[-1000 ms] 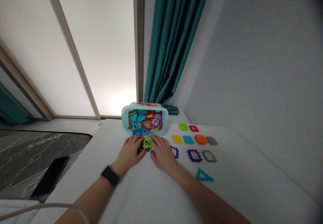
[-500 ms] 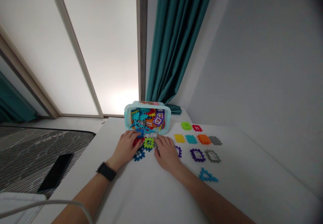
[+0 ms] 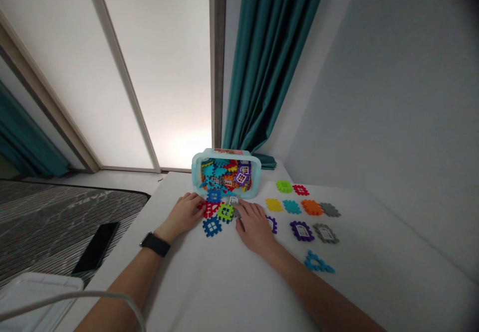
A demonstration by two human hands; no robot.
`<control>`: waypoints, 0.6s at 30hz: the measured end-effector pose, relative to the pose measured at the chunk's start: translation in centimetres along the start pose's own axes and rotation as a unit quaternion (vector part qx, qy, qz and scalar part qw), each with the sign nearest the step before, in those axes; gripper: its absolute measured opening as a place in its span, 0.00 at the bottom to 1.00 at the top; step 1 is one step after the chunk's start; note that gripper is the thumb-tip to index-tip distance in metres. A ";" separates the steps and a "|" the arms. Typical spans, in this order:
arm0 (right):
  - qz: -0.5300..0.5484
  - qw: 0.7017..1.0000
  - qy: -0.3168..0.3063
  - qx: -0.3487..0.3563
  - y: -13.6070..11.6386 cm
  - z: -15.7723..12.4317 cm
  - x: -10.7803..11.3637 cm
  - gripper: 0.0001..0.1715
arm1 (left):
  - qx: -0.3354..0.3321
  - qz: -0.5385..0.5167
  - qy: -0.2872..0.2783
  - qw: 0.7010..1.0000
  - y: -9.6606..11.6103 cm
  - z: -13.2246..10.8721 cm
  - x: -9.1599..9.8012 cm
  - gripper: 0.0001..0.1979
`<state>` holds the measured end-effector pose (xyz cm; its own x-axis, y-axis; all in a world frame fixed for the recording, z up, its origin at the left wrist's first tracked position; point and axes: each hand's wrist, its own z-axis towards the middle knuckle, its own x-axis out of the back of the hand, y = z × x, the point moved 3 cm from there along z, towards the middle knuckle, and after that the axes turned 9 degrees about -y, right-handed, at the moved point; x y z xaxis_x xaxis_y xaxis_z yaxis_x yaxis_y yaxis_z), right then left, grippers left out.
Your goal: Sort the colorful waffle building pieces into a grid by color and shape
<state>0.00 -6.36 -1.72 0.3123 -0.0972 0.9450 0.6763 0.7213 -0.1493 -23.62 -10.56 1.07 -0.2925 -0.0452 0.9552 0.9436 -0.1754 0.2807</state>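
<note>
from where i stand, the two hands meet over a small cluster on the white desk (image 3: 209,282). take the lime window piece (image 3: 225,213) as the clock's centre: the red piece (image 3: 210,210) sits at nine, one blue window piece (image 3: 212,226) at seven, the upper blue piece (image 3: 214,196) at eleven. the left hand (image 3: 186,212) lies at nine, fingers at the red piece's outer edge; the right hand (image 3: 256,226) comes in from four, fingertips by a grey edge next to the lime. i can't tell whether either grasps or merely rests; the placing looks like bracing the cluster from both sides.

at twelve the light-blue tub (image 3: 195,172), heaped with pieces, seems to face its mouth this way, likely for easy reaching; it limits room behind the cluster. beyond the right hand, the purple piece (image 3: 274,224) is half hidden. loose pieces, such as the yellow piece (image 3: 273,205), spread around three, probably spaced so each shows; the blue triangle (image 3: 318,262) lies at four. at eight, a cable (image 3: 101,294) crosses in front of the left forearm.
</note>
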 end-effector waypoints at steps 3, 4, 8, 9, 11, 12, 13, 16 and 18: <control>0.001 1.000 0.004 0.001 0.0 0.0 -0.1 0.21 | -0.028 -0.005 -0.018 0.999 -0.1 -0.3 0.4 0.11; 0.001 1.000 0.006 0.002 0.0 0.0 -0.1 0.21 | -0.035 -0.005 -0.024 0.999 -0.1 -0.4 0.5 0.10; -0.003 1.000 0.018 0.008 0.0 0.0 -0.1 0.21 | -0.046 -0.007 -0.036 0.998 -0.5 -0.6 0.7 0.12; -0.004 1.000 0.021 0.010 0.0 0.0 -0.1 0.22 | -0.047 -0.009 -0.038 0.998 -0.5 -0.6 0.7 0.12; -0.006 1.000 0.025 0.013 0.0 0.0 -0.2 0.22 | -0.046 -0.012 -0.045 0.998 -0.7 -0.6 0.6 0.10; -0.007 1.000 0.027 0.015 0.0 0.0 -0.2 0.22 | -0.046 -0.011 -0.048 0.998 -0.7 -0.6 0.7 0.09; -0.007 0.999 0.029 0.015 0.0 0.0 -0.2 0.22 | -0.045 -0.006 -0.051 0.998 -0.7 -0.6 0.7 0.09; -0.008 0.999 0.030 0.017 0.0 0.0 -0.2 0.22 | -0.037 0.028 -0.052 0.998 -0.5 -0.8 1.1 0.09; -0.010 0.999 0.030 0.018 0.0 0.0 -0.2 0.22 | -0.030 0.053 -0.049 0.997 -0.4 -0.9 1.5 0.10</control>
<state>-0.03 -6.39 -1.87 0.3391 -0.1534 0.9282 0.6597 0.7422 -0.1183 -24.61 -11.48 2.28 -0.1727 0.0296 0.9845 0.9566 -0.2332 0.1748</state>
